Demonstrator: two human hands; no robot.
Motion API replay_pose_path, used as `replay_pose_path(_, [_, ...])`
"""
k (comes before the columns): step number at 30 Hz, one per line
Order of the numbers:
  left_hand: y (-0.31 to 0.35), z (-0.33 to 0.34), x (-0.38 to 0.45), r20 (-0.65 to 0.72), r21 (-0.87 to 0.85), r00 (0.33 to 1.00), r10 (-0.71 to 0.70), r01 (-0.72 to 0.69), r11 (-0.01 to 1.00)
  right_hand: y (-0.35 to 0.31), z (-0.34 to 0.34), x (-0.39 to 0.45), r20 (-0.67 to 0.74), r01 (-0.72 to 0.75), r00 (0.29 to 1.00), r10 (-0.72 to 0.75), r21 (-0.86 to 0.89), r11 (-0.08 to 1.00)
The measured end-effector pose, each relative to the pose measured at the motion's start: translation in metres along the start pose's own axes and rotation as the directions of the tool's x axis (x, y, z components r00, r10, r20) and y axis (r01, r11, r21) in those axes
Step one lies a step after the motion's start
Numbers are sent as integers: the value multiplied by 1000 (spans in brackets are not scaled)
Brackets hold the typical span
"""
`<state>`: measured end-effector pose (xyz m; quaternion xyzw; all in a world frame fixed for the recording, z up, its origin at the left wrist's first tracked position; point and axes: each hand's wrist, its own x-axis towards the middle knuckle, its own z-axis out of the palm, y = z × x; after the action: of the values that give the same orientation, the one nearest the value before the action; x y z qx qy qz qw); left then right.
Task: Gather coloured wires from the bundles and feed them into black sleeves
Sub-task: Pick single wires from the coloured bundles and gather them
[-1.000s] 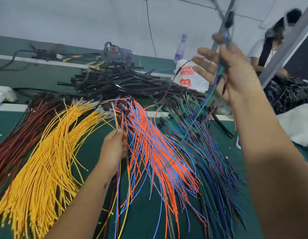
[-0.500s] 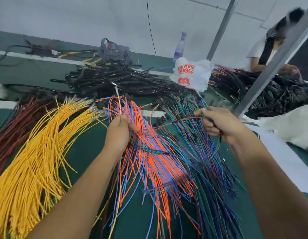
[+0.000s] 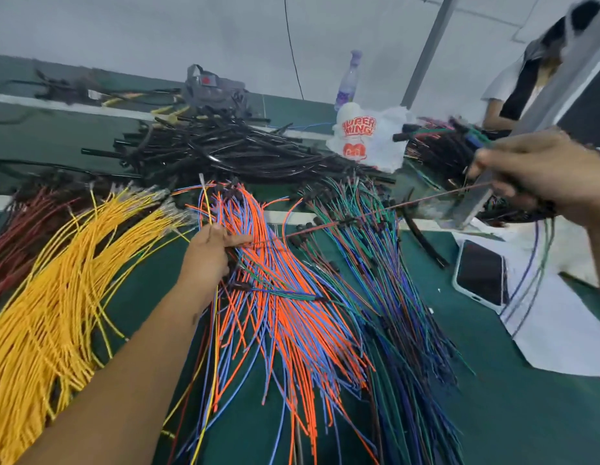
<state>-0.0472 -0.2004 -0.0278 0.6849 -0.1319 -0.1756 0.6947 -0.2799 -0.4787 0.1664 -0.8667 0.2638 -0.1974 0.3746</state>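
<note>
Bundles of wires lie fanned on the green table: dark red wires (image 3: 13, 226) at far left, yellow wires (image 3: 57, 297), orange and blue wires (image 3: 292, 323), green and blue wires (image 3: 386, 290). A heap of black sleeves (image 3: 225, 152) lies behind them. My left hand (image 3: 208, 256) grips a few gathered wires, one yellow, upright over the orange bundle. My right hand (image 3: 540, 172), raised at the right, pinches a thin dark red wire (image 3: 375, 216) stretched taut back to my left hand; green and blue wires hang below it.
A phone (image 3: 480, 273) lies on white sheets (image 3: 560, 330) at right. A white plastic bag (image 3: 369, 135) and a spray bottle (image 3: 347, 82) stand behind the bundles. A grey metal post (image 3: 560, 82) slants at right, with a seated person (image 3: 526, 78) beyond it.
My right hand came down from high up to the green and blue bundle, then pulled out to the right, drawing a dark red wire taut. My left hand stayed gripping its wires.
</note>
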Motion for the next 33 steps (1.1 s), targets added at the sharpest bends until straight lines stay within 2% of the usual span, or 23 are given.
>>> replay_pose_path(3, [1, 0, 0, -8, 17, 1000, -15, 15, 1000, 4, -22, 3, -167, 22, 986, -28, -32, 999])
replay_pose_path(7, [0, 2, 1, -12, -50, 1000, -10, 9, 999, 12, -52, -1, -385, -28, 923, 19, -17, 999])
replay_pose_path(11, [3, 5, 2, -71, 8, 996, -50, 51, 999, 11, -61, -17, -443, 6, 896, 15, 45, 999])
replay_pose_path(13, [9, 8, -1, -83, 60, 996, -39, 44, 997, -2, -50, -23, -409, 33, 912, 21, 126, 992])
replay_pose_path(16, [25, 17, -11, -51, -43, 998, 36, -38, 998, -35, -20, -25, -332, 15, 940, 82, 280, 960])
replay_pose_path(18, [39, 21, -20, -15, -137, 997, 77, -78, 987, -56, 13, -23, -186, -25, 976, 115, 428, 903])
replay_pose_path(20, [54, 20, -30, 42, -224, 993, 110, -98, 970, -71, 58, -22, 24, -81, 996, 82, 581, 810])
replay_pose_path(22, [64, 15, -39, 101, -297, 986, 134, -99, 950, -82, 107, -23, 230, -176, 973, 18, 687, 705])
replay_pose_path(24, [70, 6, -47, 123, -347, 983, 135, -85, 934, -92, 150, -25, 379, -278, 925, -40, 743, 609])
replay_pose_path(28, [73, -20, -54, 125, -430, 985, 118, -53, 901, -111, 201, -27, 484, -390, 859, -167, 829, 401])
replay_pose_path(30, [73, -35, -55, 101, -458, 988, 119, -60, 887, -118, 218, -27, 461, -351, 862, -212, 843, 408])
replay_pose_path(33, [71, -54, -54, 60, -466, 991, 119, -78, 882, -130, 244, -33, 366, -179, 904, -222, 794, 581])
